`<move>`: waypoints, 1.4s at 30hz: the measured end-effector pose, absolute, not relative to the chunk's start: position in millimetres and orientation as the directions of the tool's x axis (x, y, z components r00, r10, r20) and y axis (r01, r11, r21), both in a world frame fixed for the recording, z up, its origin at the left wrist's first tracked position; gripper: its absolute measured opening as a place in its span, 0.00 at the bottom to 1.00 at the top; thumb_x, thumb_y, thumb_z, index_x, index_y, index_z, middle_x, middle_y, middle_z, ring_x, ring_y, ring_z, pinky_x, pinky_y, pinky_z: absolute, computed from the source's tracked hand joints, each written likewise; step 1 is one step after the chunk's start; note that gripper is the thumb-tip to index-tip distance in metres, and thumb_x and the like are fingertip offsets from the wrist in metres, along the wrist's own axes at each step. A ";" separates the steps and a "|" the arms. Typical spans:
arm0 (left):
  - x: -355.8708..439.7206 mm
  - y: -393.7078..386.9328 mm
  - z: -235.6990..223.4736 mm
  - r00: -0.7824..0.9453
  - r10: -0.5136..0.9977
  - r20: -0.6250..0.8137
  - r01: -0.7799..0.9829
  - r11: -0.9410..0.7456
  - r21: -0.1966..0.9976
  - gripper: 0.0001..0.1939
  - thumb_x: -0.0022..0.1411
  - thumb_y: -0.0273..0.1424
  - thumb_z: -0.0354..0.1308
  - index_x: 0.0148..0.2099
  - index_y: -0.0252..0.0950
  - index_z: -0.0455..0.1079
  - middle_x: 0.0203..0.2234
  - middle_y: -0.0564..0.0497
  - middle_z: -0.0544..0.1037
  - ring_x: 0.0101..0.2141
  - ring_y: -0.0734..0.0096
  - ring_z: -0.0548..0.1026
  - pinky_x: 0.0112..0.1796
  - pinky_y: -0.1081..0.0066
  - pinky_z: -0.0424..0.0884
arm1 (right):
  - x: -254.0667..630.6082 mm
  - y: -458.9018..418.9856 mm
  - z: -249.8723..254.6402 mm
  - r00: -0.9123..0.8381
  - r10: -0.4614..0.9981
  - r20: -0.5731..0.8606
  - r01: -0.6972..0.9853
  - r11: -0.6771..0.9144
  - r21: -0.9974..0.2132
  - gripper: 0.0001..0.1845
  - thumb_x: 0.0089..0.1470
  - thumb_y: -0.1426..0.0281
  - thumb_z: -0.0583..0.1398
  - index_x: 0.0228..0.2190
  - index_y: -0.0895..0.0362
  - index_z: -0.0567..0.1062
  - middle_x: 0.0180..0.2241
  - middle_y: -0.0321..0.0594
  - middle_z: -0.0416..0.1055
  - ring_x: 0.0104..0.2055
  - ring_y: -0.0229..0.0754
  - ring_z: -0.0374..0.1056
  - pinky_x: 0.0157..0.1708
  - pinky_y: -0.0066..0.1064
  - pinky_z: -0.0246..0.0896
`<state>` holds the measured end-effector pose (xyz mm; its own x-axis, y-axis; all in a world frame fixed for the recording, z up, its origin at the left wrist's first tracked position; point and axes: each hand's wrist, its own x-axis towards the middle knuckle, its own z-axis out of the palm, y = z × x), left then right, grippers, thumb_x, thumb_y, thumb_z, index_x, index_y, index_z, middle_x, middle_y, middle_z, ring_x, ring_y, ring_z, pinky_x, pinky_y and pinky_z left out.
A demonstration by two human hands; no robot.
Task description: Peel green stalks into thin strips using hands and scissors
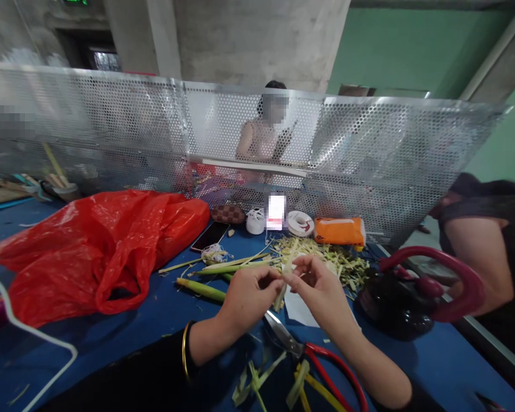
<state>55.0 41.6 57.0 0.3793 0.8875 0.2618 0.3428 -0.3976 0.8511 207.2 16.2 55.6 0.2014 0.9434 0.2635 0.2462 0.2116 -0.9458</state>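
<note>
- While the left hand [249,297] and the right hand [320,292] meet above the blue table [146,355], a pale green, flat leaf strip [289,266] stands between their fingers, its upper end pointing away.
- Left grip: thumb and forefinger together, clamped on the strip near its middle; a gold bangle [184,350] circles that wrist.
- Right grip: thumb and forefinger closed on the strip, just beside the left fingertips.
- Beneath the hands lie metal-bladed scissors with red looped handles [302,349], beside cut pale leaf pieces [257,383].
- A white sheet of paper [299,309] lies partly under the right hand, near a loose heap of yellow-green shreds [352,266].
- Thick green stalks [203,289] lie beyond the left hand; a crumpled red plastic bag [94,246] is farther left.
- Right of the heap sits a glossy dark kettle with a magenta handle [395,306].
- Behind the perforated metal screen [369,154] is a person [261,137]; another person's bare arm [478,257] shows at the right.
</note>
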 end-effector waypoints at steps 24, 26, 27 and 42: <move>55.3 40.7 70.3 0.548 0.836 -0.017 0.083 -0.034 0.996 0.13 0.44 0.20 0.51 0.32 0.33 0.75 0.17 0.56 0.71 0.20 0.77 0.67 0.24 0.75 0.63 | 206.0 16.6 54.6 0.245 0.944 0.219 0.037 0.217 -0.975 0.15 0.45 0.68 0.63 0.37 0.56 0.67 0.19 0.27 0.66 0.22 0.36 0.64 0.25 0.28 0.60; 54.6 40.4 75.0 0.525 0.847 -0.077 0.037 0.068 0.997 0.14 0.44 0.21 0.53 0.33 0.33 0.76 0.19 0.56 0.73 0.20 0.77 0.68 0.25 0.75 0.65 | 209.6 15.6 56.1 0.221 0.934 0.282 0.136 0.257 -0.957 0.14 0.48 0.68 0.62 0.38 0.56 0.68 0.23 0.32 0.69 0.25 0.39 0.67 0.28 0.30 0.63; 53.8 40.7 76.9 0.520 0.849 -0.093 0.009 0.104 0.995 0.14 0.44 0.21 0.55 0.34 0.33 0.77 0.20 0.55 0.74 0.20 0.78 0.68 0.25 0.74 0.66 | 212.3 14.6 58.4 0.193 0.916 0.351 0.221 0.308 -0.925 0.12 0.49 0.69 0.61 0.39 0.55 0.70 0.27 0.35 0.71 0.29 0.41 0.69 0.31 0.33 0.65; 43.0 44.7 85.2 0.503 0.858 -0.108 -0.120 0.193 0.974 0.18 0.42 0.25 0.66 0.40 0.32 0.78 0.28 0.51 0.77 0.25 0.76 0.70 0.25 0.75 0.68 | 225.9 7.3 71.2 -0.395 0.507 0.766 0.646 0.746 -0.161 0.09 0.55 0.75 0.60 0.34 0.50 0.78 0.33 0.41 0.72 0.36 0.44 0.68 0.36 0.38 0.65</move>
<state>43.0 44.7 85.2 0.5027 0.8577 -0.1082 -0.1199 0.1931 0.9738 225.9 7.3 71.2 -0.3952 0.5070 0.7660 0.6459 0.7463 -0.1607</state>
